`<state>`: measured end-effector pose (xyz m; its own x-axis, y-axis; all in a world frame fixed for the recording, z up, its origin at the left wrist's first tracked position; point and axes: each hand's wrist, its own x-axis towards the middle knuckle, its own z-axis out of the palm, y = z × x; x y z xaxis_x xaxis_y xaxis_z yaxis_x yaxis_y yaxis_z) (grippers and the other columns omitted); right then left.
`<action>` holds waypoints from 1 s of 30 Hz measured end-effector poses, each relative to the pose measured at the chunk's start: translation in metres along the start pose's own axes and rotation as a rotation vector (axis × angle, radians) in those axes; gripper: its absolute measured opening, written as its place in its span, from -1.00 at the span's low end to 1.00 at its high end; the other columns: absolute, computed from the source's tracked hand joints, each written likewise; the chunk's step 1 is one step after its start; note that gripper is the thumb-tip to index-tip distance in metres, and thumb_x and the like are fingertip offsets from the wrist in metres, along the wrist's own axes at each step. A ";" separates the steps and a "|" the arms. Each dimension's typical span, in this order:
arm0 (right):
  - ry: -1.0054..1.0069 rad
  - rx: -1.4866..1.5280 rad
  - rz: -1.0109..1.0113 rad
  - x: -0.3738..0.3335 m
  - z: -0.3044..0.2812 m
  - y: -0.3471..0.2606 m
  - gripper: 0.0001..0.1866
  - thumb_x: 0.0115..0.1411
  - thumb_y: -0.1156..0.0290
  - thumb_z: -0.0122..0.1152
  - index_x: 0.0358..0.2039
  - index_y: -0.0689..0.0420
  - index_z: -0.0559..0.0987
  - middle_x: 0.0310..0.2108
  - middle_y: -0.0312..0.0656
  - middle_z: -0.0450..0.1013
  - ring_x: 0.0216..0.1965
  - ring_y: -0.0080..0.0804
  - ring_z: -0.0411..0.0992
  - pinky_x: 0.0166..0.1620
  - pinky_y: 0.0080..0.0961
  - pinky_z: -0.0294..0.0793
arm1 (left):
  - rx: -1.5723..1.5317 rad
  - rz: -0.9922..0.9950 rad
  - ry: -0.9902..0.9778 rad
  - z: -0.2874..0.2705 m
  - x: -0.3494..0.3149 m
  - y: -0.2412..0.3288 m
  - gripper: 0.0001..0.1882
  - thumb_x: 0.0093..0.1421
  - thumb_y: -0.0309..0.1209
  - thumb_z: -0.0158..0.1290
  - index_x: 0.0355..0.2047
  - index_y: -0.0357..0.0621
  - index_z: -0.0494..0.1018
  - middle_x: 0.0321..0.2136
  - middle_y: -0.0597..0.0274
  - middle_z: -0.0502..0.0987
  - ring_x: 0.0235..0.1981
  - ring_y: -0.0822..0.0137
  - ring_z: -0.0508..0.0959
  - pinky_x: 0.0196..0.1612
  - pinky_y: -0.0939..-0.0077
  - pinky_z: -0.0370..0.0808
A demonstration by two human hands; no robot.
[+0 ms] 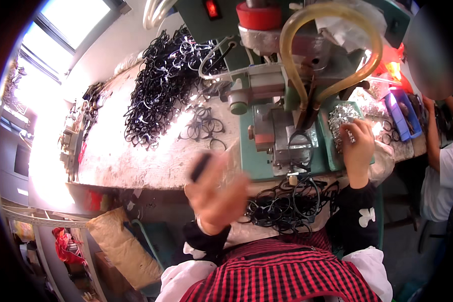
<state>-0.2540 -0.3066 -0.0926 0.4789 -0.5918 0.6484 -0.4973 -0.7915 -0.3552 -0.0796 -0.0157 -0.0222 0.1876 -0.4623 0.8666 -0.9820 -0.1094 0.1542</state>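
Note:
My left hand (219, 194) is raised over the front edge of the table, smeared by motion, with a dark band on one finger. Whether it holds anything does not show. My right hand (358, 153) is at a heap of small silvery metal parts (341, 118) on a green tray, its fingers curled together, with silvery bits showing between the fingertips. Between my hands stands a green bench machine (251, 168) with a metal fixture (286, 146). A dark eyeglass frame (301, 138) sits at the fixture's right side, below the machine's head. Several dark eyeglass frames (272, 209) lie across my lap.
A large pile of dark eyeglass frames (158, 95) covers the table's back left, with a few loose ones (204, 123) nearer. A yellowish hose (372, 30) loops in front of the machine. On the right are a blue bin (412, 118) and another person's arm (433, 133).

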 end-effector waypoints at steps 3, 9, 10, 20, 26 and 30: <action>0.024 0.073 -0.001 0.001 0.001 -0.001 -0.90 0.18 0.50 0.32 -0.27 0.14 0.71 -0.23 -0.10 0.60 -0.13 -0.09 0.53 -0.05 -0.28 0.50 | 0.107 -0.456 0.273 -0.032 0.016 -0.058 -0.70 0.26 -0.65 0.12 0.01 -0.33 0.48 0.11 -0.09 0.52 0.14 0.14 0.51 0.27 0.28 0.39; 0.053 0.280 0.087 0.015 0.001 -0.023 -0.89 0.19 0.54 0.32 -0.26 0.15 0.71 -0.31 -0.15 0.61 -0.25 -0.18 0.55 -0.13 -0.36 0.49 | 0.633 -0.495 -0.214 0.023 -0.009 -0.179 -0.97 0.15 -0.47 0.13 -0.38 -0.05 0.50 -0.46 0.11 0.61 -0.36 0.01 0.60 -0.23 0.13 0.42; 0.066 0.306 0.105 0.015 0.004 -0.023 -0.89 0.19 0.55 0.32 -0.26 0.15 0.71 -0.32 -0.15 0.61 -0.26 -0.19 0.55 -0.13 -0.37 0.49 | 0.723 -0.523 -0.300 0.045 -0.026 -0.196 -0.95 0.12 -0.44 0.13 -0.38 -0.03 0.49 -0.47 0.09 0.62 -0.35 -0.01 0.61 -0.22 0.10 0.41; 0.104 0.289 0.339 -0.035 -0.035 0.003 -0.88 0.12 0.65 0.36 -0.30 0.22 0.67 -0.35 -0.16 0.59 -0.21 -0.29 0.55 0.06 -0.38 0.47 | 0.559 -0.514 -0.278 0.046 -0.030 -0.221 -0.82 0.16 -0.50 0.08 -0.22 0.01 0.48 -0.53 0.09 0.58 -0.44 -0.06 0.60 -0.40 0.02 0.44; -0.057 0.632 0.167 0.006 -0.053 -0.064 -0.85 0.06 0.66 0.37 -0.32 0.22 0.69 -0.35 -0.18 0.61 -0.25 -0.32 0.56 -0.10 -0.41 0.50 | 0.508 -0.252 -0.210 0.015 0.006 -0.199 -0.75 0.30 -0.57 0.00 -0.02 -0.21 0.44 -0.22 0.01 0.57 -0.18 -0.04 0.57 -0.16 0.14 0.49; -0.064 0.824 0.105 0.037 -0.026 -0.095 -0.77 0.02 0.64 0.40 -0.26 0.24 0.66 -0.34 -0.16 0.61 -0.26 -0.32 0.59 -0.17 -0.47 0.51 | 0.479 -0.222 -0.128 0.030 -0.003 -0.198 -0.70 0.31 -0.58 -0.02 0.05 -0.23 0.45 -0.22 -0.03 0.54 -0.22 -0.10 0.55 -0.13 0.14 0.48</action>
<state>-0.2081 -0.2491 -0.0175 0.5123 -0.6568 0.5533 0.1346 -0.5748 -0.8071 0.1146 -0.0194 -0.0697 0.4204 -0.4824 0.7685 -0.8034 -0.5916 0.0681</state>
